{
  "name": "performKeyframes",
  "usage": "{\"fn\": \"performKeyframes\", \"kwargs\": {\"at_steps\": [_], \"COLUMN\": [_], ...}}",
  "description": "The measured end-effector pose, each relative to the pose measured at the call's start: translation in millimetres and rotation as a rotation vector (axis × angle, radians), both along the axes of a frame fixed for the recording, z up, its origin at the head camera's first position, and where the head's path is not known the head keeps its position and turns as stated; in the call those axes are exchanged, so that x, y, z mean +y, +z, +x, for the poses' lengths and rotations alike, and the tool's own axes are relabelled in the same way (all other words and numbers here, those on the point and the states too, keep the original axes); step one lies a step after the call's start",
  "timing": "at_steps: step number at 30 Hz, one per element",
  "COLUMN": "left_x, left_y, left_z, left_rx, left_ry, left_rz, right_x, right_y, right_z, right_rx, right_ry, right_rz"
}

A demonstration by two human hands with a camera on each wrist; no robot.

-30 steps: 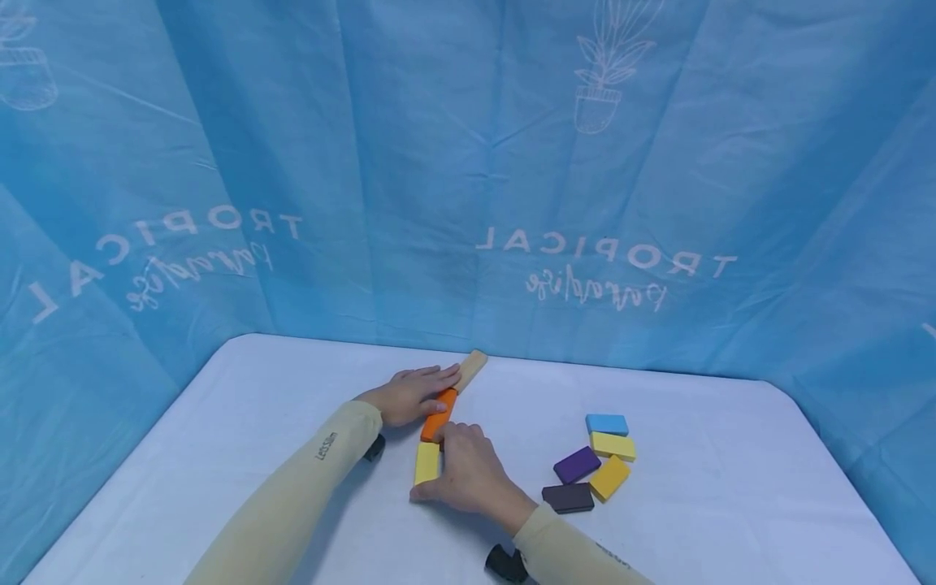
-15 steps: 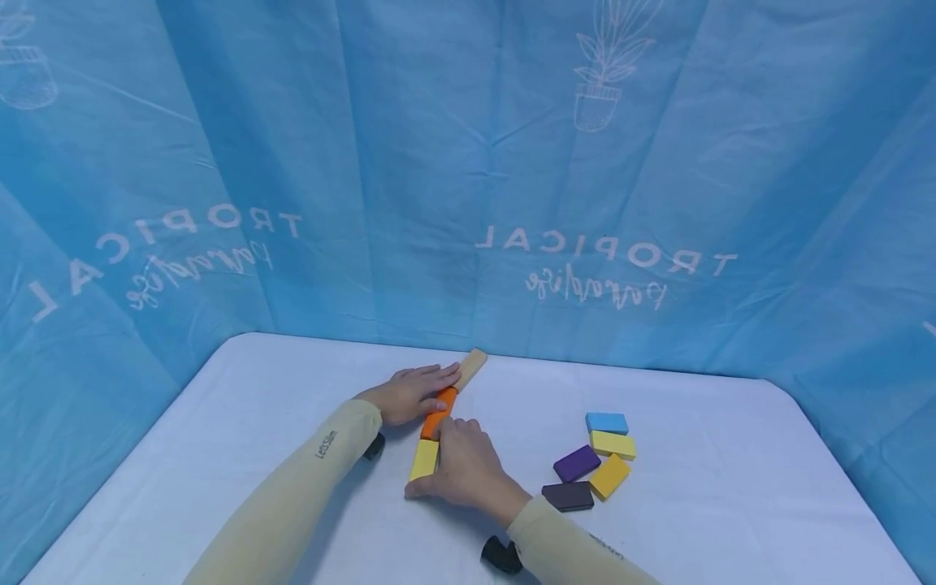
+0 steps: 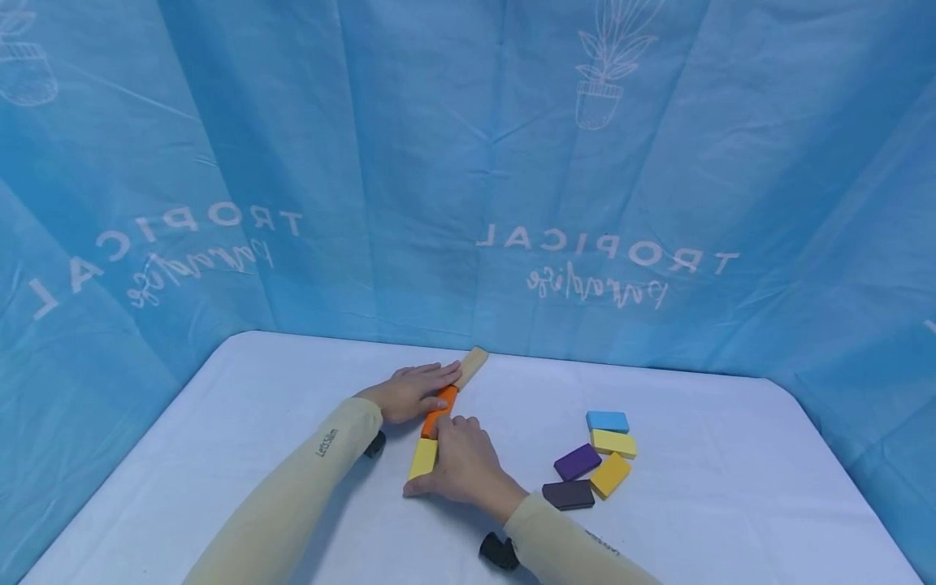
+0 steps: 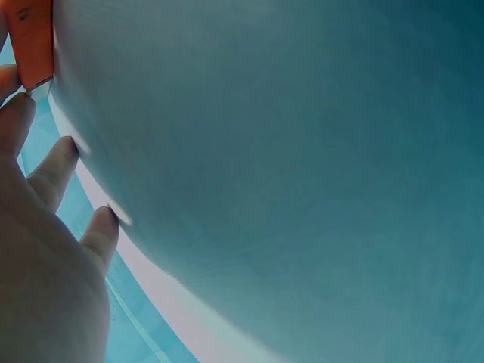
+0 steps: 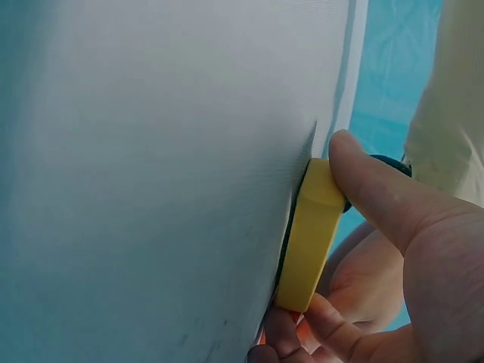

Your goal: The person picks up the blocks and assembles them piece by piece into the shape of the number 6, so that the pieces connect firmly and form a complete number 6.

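Note:
In the head view my right hand (image 3: 464, 463) holds a yellow block (image 3: 423, 459) lengthwise, thumb at its near end and fingertips at the far end. The right wrist view shows the yellow block's long side (image 5: 308, 242) lying along the white cloth between thumb and fingers. Just beyond it, end to end, is an orange block (image 3: 441, 410), then a bare-wood block (image 3: 472, 367) angled to the right. My left hand (image 3: 409, 394) lies over this row with straight fingers, its thumb on the orange block and its fingertips reaching the bare-wood one.
On the white-covered table (image 3: 702, 504), to the right, lies a loose group: a blue block (image 3: 607, 422), a pale yellow block (image 3: 613, 444), a purple block (image 3: 578, 462), a golden-yellow block (image 3: 610, 475) and a dark block (image 3: 568, 495). A blue curtain (image 3: 409, 162) hangs behind.
The yellow block has turned slightly, its near end swinging left, and my right hand has shifted a little left with it. My left hand stays in place.

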State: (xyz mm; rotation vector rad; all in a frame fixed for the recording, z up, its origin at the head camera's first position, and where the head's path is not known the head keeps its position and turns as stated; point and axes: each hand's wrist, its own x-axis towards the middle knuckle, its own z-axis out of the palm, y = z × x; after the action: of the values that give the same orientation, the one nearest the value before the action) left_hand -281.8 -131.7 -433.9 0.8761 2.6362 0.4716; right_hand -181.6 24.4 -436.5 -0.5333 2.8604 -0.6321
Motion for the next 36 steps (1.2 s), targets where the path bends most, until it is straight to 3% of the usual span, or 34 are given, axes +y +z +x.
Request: {"fn": "performKeyframes", "kwargs": {"at_steps": [17, 36], "left_x": [0.4, -0.9], "left_y": [-2.5, -3.3], "left_z": [-1.9, -2.4], "left_rx": [0.007, 0.001], "left_ry": [-0.004, -0.003], "left_rz": [-0.019, -0.012], "right_x": [2.1, 5.4], "right_y": [0.4, -2.2], "right_z": [-0.8, -1.2], "right_rx": [-0.054, -0.044], "right_ry": [-0.011, -0.005], "right_rz": [-0.038, -0.04]}}
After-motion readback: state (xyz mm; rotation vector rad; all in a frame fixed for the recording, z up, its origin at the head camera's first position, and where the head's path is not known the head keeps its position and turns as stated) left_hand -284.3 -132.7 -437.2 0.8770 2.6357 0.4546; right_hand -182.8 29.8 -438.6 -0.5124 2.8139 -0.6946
